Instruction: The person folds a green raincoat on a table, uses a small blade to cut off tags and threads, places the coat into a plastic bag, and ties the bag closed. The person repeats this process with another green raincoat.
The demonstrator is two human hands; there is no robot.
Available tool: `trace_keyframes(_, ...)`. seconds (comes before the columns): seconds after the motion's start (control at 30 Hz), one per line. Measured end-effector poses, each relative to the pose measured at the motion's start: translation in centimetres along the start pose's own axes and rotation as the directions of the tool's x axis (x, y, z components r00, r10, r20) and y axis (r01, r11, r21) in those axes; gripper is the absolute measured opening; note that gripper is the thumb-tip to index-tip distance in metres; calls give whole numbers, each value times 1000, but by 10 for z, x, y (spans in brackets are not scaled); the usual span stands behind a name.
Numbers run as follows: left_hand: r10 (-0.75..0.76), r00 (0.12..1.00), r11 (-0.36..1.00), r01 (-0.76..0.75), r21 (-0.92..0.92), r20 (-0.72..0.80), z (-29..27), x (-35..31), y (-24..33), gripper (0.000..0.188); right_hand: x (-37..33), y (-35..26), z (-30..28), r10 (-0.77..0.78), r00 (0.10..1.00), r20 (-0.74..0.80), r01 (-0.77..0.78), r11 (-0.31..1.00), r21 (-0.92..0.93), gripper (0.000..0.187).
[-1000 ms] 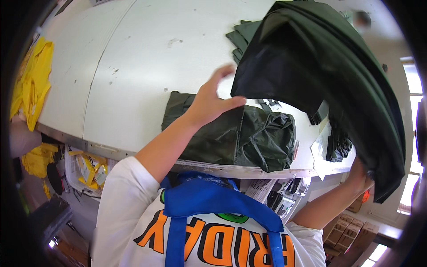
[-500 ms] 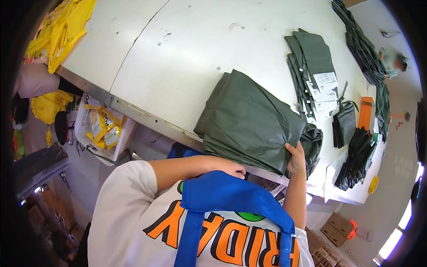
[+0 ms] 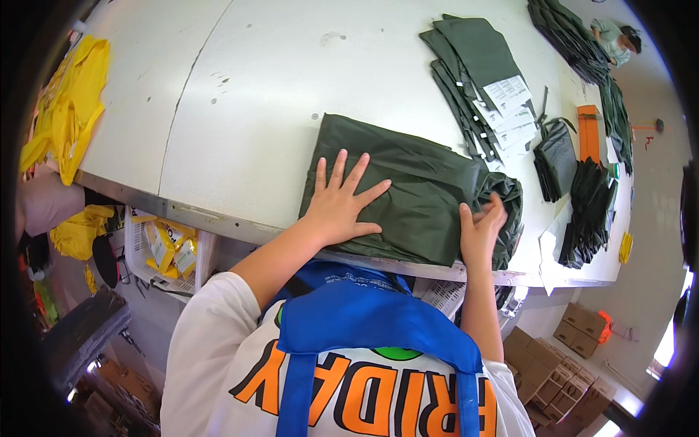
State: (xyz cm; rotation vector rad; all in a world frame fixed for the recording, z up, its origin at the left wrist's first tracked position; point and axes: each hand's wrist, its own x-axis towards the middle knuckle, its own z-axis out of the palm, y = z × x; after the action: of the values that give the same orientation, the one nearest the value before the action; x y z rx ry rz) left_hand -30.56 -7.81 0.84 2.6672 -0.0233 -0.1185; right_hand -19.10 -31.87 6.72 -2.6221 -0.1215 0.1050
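A folded dark green sheet of smooth, waterproof-looking fabric lies at the table's front edge. My left hand presses flat on its left part, fingers spread. At the fabric's right end is my right hand, with thumb and fingers apart and the fingertips slightly blurred. Just beyond that hand sits a bunched, crumpled dark green bundle, partly covered by the hand and the folded piece.
Stacked dark green folded pieces with white labels lie farther back. An orange strip and black bundles are at the right. Yellow garments hang over the left edge, above a white basket of yellow packets.
My left hand has come up from my waist and now lies spread on the fabric. My right hand has released its grip on the right edge. The fabric lies flatter and squarer to the table edge.
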Motion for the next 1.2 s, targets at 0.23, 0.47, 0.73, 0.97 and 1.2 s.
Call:
trace_keyframes(0.23, 13, 999, 1000, -13, 24, -36, -19, 17, 5, 70, 8, -36, 61, -448, 877, 173, 477, 775, -414, 63)
trace_keyframes(0.47, 11, 993, 993, 3, 122, -118, 12, 57, -17, 68, 22, 0, 99, -375, 918, 132, 397, 877, -270, 67)
trace_keyframes(0.73, 0, 999, 970, 9, 244, -36, 13, 57, -12, 76, 68, 76, 15, -188, 963, -192, 205, 976, 71, 62)
trace_keyframes(0.97, 738, 638, 667, -739, -95, 217, -6, 116, 70, 76, 93, 216, -79, 467, 744, 477, -601, 780, 174, 69)
trace_keyframes(1.2, 602, 581, 663, -746, 64, 548, 14, 151, 85, 72, 112, 178, -94, 327, 803, 498, -571, 663, 484, 51)
